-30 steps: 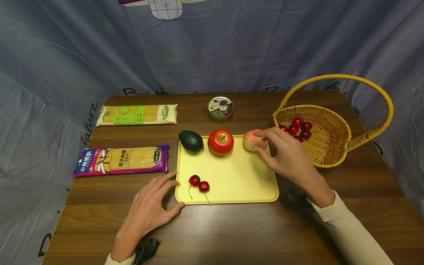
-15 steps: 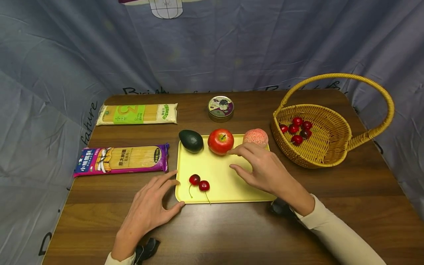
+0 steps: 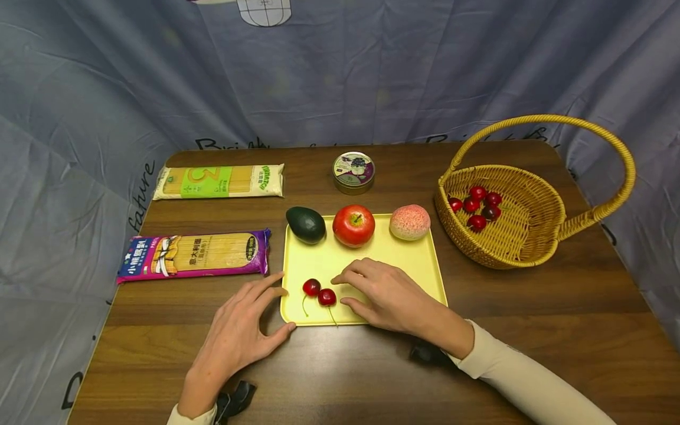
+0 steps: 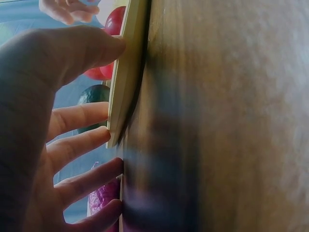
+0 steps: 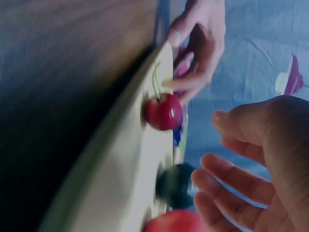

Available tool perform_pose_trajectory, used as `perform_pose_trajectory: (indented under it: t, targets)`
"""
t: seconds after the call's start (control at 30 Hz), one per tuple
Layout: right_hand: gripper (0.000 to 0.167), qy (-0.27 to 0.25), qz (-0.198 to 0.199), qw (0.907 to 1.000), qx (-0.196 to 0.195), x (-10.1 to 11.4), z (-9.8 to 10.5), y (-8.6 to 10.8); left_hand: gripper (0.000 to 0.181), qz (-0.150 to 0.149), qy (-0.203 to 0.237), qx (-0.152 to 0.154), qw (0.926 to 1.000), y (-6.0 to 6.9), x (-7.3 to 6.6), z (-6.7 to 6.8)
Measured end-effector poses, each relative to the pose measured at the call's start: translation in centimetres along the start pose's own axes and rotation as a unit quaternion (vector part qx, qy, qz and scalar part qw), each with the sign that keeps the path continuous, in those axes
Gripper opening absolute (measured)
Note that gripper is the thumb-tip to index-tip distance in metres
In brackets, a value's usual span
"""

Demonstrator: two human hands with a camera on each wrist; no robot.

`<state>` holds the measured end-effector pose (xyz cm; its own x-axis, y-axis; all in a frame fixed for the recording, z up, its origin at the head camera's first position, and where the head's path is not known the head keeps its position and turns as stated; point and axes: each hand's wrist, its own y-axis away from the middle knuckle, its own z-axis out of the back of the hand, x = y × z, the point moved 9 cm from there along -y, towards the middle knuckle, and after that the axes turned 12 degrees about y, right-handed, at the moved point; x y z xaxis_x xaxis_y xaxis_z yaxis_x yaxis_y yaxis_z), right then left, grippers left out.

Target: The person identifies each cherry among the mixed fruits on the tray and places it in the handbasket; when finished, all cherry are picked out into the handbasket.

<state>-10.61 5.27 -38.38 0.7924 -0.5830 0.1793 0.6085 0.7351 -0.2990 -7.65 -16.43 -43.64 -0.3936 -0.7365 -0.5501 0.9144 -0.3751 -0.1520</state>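
A yellow tray (image 3: 382,260) lies on the wooden table. Two cherries (image 3: 327,297) with stems sit near its front left corner. Along the tray's back edge are an avocado (image 3: 306,225), a red apple (image 3: 353,226) and a peach (image 3: 409,222). My left hand (image 3: 239,324) touches the tray's left front corner with fingertips and thumb, fingers spread; in the left wrist view the thumb (image 4: 91,48) lies against the rim. Just right of the cherries hovers my right hand (image 3: 390,295), holding nothing, thumb and fingers apart, as the right wrist view confirms.
A wicker basket (image 3: 523,236) with a tall handle stands at the right, several cherries (image 3: 477,222) inside. Two pasta packs, one green-labelled (image 3: 218,182) and one purple (image 3: 196,255), lie at the left. A round tin (image 3: 353,173) stands behind the tray.
My right hand has let go of the peach, which stays at the tray's back right corner. It has moved left and toward me, to the cherries. My left hand has stayed put.
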Motion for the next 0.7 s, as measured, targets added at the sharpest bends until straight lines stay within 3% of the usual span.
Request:
perform_pose_trajectory:
  t: [0.17, 0.7]
  targets:
    - [0.03, 0.005, 0.017, 0.9993, 0.033, 1.0, -1.3, -0.3, 0.06, 0.0, -0.001, 0.0, 1.0, 0.0, 0.0, 0.0]
    - [0.025, 0.003, 0.036, 0.997, 0.069, 2.1, -2.9, -0.8, 0.059, -0.003, 0.001, 0.0, 1.0, 0.0, 0.0, 0.0]
